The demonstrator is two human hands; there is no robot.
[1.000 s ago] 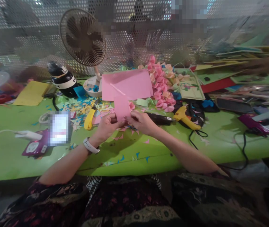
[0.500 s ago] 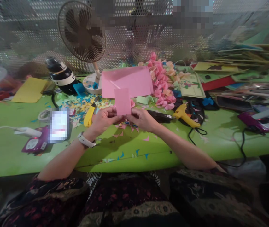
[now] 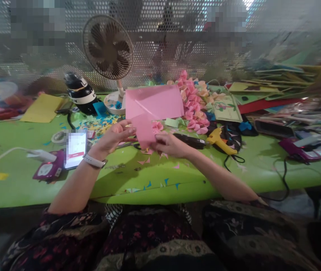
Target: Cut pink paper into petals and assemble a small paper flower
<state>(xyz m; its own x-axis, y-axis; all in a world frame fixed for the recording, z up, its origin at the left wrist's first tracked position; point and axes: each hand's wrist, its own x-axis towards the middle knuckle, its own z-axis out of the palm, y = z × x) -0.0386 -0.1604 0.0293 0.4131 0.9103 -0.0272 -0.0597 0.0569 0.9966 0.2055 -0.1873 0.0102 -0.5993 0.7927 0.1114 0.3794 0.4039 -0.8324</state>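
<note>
A small pink paper piece (image 3: 143,131), tilted and slightly blurred, is held up over the green table. My right hand (image 3: 169,145) pinches it at its lower right corner. At the paper's left edge is my left hand (image 3: 115,136), its fingers curved and apart; whether a fingertip touches the paper is hard to tell. Behind lies a larger pink sheet (image 3: 154,99). A pink paper flower (image 3: 157,127) shows just right of the held piece. Beyond my right hand rests a black tool (image 3: 190,140), beside a yellow glue gun (image 3: 221,141).
Paper scraps (image 3: 104,126) litter the green table (image 3: 154,192). A fan (image 3: 108,47) and a black bottle (image 3: 82,94) stand at the back left, a phone (image 3: 76,148) nearer. Pink paper flowers (image 3: 192,105) are heaped behind the tools. Cables run at both sides.
The pink piece has gone from upright to tilted. My left hand has shifted left and its fingers have spread from the pinch; my right hand still grips the lower corner. The view has shifted slightly.
</note>
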